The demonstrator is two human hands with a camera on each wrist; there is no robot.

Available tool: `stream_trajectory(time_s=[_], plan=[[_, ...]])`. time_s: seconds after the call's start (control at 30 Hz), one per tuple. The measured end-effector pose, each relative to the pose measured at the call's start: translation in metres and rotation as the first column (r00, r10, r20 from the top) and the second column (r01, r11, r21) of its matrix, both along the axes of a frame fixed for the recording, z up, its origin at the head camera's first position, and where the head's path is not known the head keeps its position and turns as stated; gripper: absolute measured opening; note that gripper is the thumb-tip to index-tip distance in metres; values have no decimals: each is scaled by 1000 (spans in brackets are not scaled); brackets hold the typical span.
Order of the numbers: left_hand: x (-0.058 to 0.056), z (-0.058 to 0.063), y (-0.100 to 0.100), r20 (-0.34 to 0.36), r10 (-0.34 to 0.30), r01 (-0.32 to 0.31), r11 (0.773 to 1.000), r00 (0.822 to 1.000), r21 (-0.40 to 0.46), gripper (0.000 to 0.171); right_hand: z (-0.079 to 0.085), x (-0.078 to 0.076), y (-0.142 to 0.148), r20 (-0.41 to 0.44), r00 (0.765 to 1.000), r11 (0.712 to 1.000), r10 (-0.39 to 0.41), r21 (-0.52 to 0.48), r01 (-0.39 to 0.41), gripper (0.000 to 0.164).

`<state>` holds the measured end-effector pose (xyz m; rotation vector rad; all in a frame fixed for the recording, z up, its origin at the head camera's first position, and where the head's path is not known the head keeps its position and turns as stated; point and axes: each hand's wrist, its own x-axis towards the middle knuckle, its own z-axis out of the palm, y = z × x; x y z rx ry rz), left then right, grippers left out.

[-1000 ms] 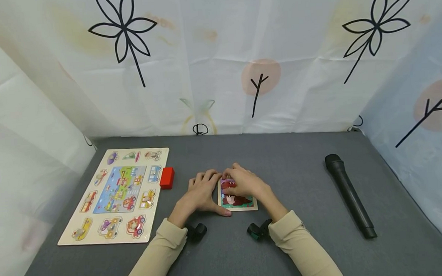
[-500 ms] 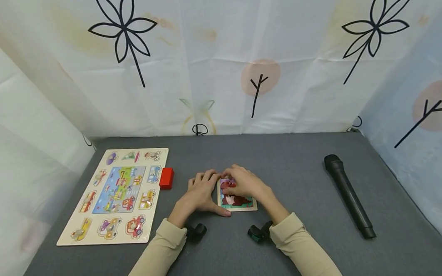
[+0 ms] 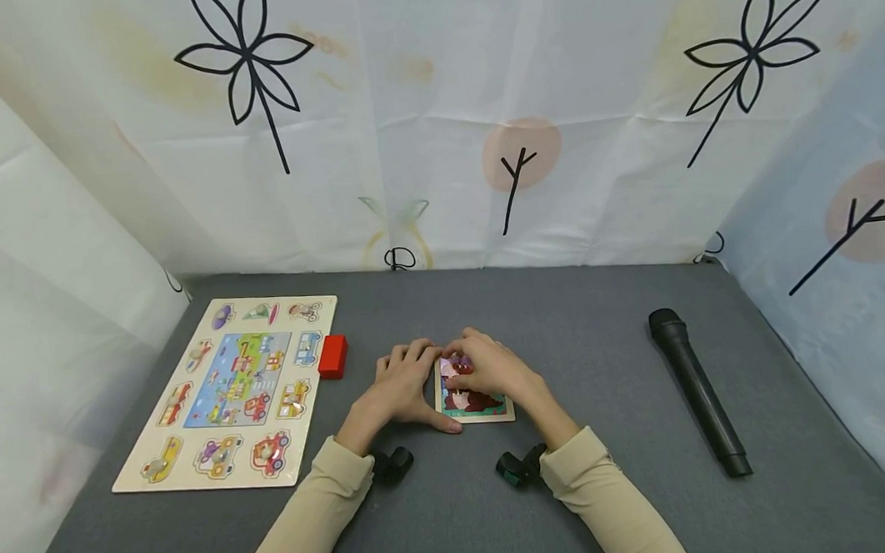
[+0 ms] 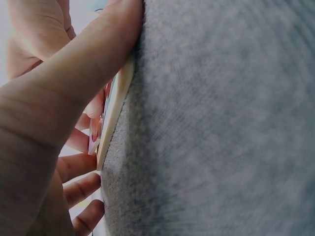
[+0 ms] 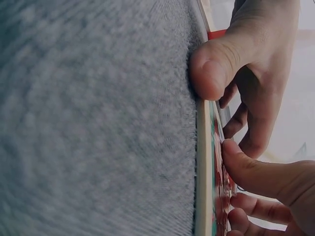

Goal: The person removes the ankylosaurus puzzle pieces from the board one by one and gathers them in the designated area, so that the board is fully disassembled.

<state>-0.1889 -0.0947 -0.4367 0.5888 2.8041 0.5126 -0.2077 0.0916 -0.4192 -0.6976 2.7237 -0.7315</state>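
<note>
With fingers and thumb of the left hand (image 3: 399,391) curved round its left side, holds a small picture board (image 3: 487,419) flat on the grey table (image 3: 588,327), near the middle. With fingers of the right hand (image 3: 496,367), pinches a printed piece (image 4: 94,132) at the board's upper-left part, tilted a little away from the surface in the left wrist view. Partly hidden from above by those fingers. To the left: a large vehicle puzzle (image 3: 163,479), with a red block (image 3: 333,357) at its right edge. To the right, well apart from both hands: a black microphone (image 3: 700,392). Beyond: a white curtain (image 3: 420,144).
</note>
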Motion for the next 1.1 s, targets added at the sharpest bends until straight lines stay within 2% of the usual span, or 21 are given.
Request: stream_trajectory(time_s=[0.5, 0.7, 1.1], plan=[[0, 2, 1, 13, 10, -10, 1000, 1000, 6, 113, 2, 2, 2, 9, 1000, 1000, 12, -14, -12, 40], [1, -2, 1, 20, 13, -13, 1000, 1000, 7, 114, 2, 5, 3, 22, 1000, 1000, -1, -18, 2, 37], [0, -1, 0, 11, 7, -7, 1000, 1000, 2, 114, 3, 5, 12, -23, 1000, 999, -18, -34, 17, 36]])
